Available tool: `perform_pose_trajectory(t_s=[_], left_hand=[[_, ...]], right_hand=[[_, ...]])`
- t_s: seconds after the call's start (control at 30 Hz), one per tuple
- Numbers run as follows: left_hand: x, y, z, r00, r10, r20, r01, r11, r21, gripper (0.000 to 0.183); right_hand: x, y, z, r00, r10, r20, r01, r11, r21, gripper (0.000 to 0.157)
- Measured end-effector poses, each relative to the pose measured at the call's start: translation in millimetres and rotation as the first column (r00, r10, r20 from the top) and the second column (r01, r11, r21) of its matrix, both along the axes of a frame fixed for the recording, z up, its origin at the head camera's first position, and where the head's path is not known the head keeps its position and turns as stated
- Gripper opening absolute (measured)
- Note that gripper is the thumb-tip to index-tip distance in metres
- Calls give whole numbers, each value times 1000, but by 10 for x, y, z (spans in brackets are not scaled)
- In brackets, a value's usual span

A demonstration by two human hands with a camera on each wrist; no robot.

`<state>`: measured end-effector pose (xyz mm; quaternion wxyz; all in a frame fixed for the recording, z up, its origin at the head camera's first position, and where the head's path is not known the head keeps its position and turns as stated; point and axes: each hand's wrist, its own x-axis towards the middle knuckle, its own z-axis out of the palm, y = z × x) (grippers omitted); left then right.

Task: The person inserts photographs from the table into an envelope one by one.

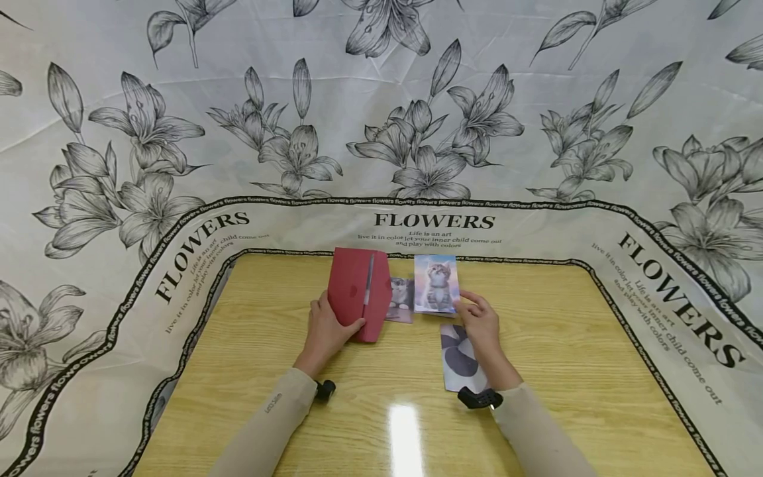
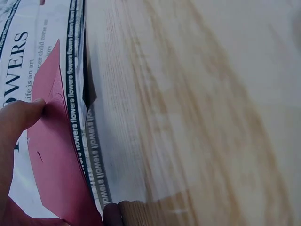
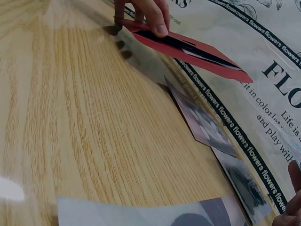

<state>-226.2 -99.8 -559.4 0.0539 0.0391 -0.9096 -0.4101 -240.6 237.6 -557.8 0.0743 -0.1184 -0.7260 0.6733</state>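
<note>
My left hand (image 1: 324, 334) grips a red envelope (image 1: 344, 285) at its near edge, the thumb on its front. The right wrist view shows the envelope (image 3: 214, 61) tilted above the table, its mouth gaping with a pale edge inside. On the right, my right hand (image 1: 481, 324) pinches a kitten card (image 1: 437, 285) by its lower right corner. Between envelope and kitten card lies a card with a grey-and-white cat (image 1: 401, 311), partly hidden by the envelope. A white card with grey rounded shapes (image 1: 459, 361) lies below my right hand, which partly covers it.
In the right wrist view another dark-pictured card (image 3: 242, 181) lies by the cat card at the table's back edge. The wood-grain table (image 1: 268, 411) meets a white flower-printed cloth (image 1: 310, 225) at the back and sides. A black wrist device (image 1: 479, 397) sits at each cuff.
</note>
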Motion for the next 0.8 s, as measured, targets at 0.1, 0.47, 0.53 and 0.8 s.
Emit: perform_pose_trajectory(t_s=[0.1,0.47,0.53,0.8], left_hand=[[-6,4,-5,1000,0,4,0,1000,-6,115],[2,39,-11,1000,-8,-11,8,1000,7,115],[2,43,-16,1000,-9,-11,9,1000,11,115],[3,58,-21,1000,-11,-20,11,1000,-2,117]], right_hand=[[14,-67,16,1000,12,-12,-12,1000,-4,41],[15,-324,52,998,56,-38,-57,998,-38,39],[26,-362,52,997,71,-29,-72,997,-28,39],[32,-490,-3,990,124,-74,-123,992,13,38]])
